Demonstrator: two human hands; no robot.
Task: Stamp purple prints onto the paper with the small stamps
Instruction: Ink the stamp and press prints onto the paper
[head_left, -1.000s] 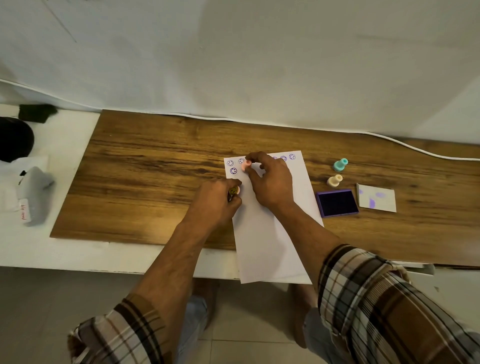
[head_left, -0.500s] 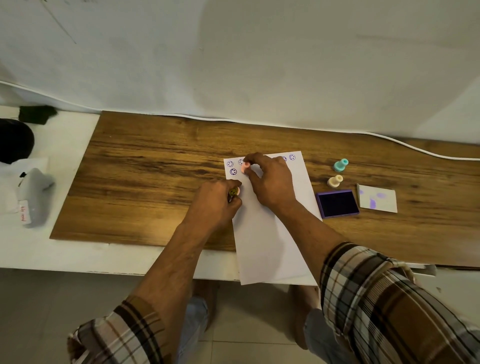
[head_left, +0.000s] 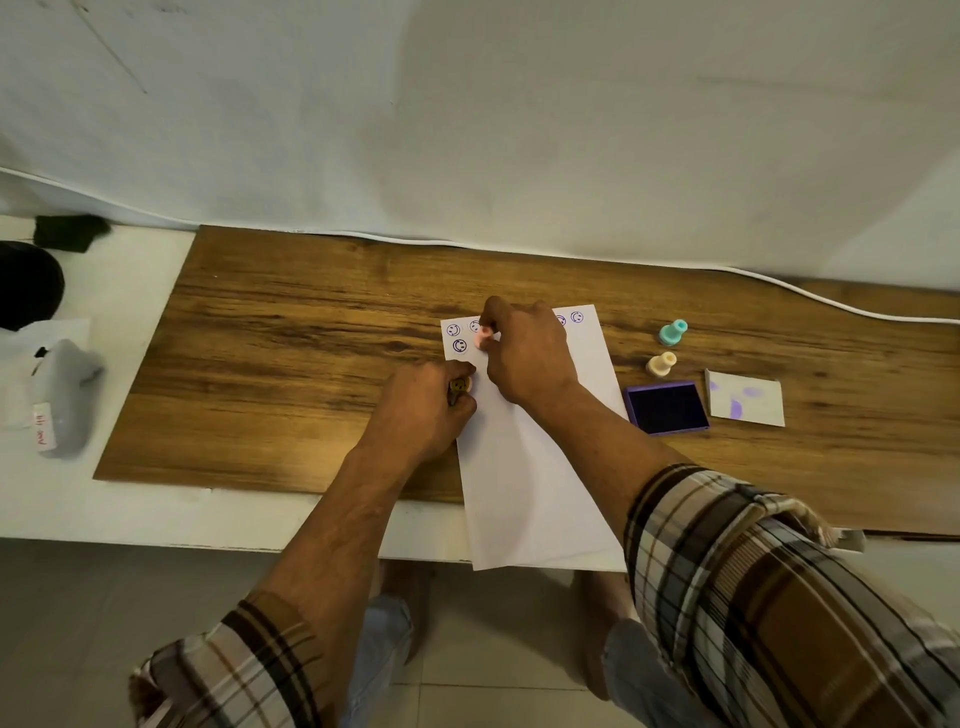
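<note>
A white sheet of paper (head_left: 524, 467) lies on the wooden board, with purple smiley prints (head_left: 458, 345) along its top edge and at its upper left. My right hand (head_left: 524, 353) pinches a small pink stamp (head_left: 485, 336) and presses it on the paper beside the prints. My left hand (head_left: 426, 410) rests at the paper's left edge, closed around a small stamp (head_left: 460, 385) whose smiley face points up. A teal stamp (head_left: 673, 332) and a cream stamp (head_left: 661, 364) stand right of the paper. The purple ink pad (head_left: 667, 408) lies open below them.
The ink pad's white lid (head_left: 746, 399), smeared purple, lies right of the pad. The wooden board (head_left: 291, 353) sits on a white table (head_left: 130, 509). A grey object (head_left: 60, 397) and black items (head_left: 26, 291) are at far left. A white cable (head_left: 831, 299) runs along the back.
Both hands stay almost where they were. The right hand keeps the pink stamp down at the same spot on the paper.
</note>
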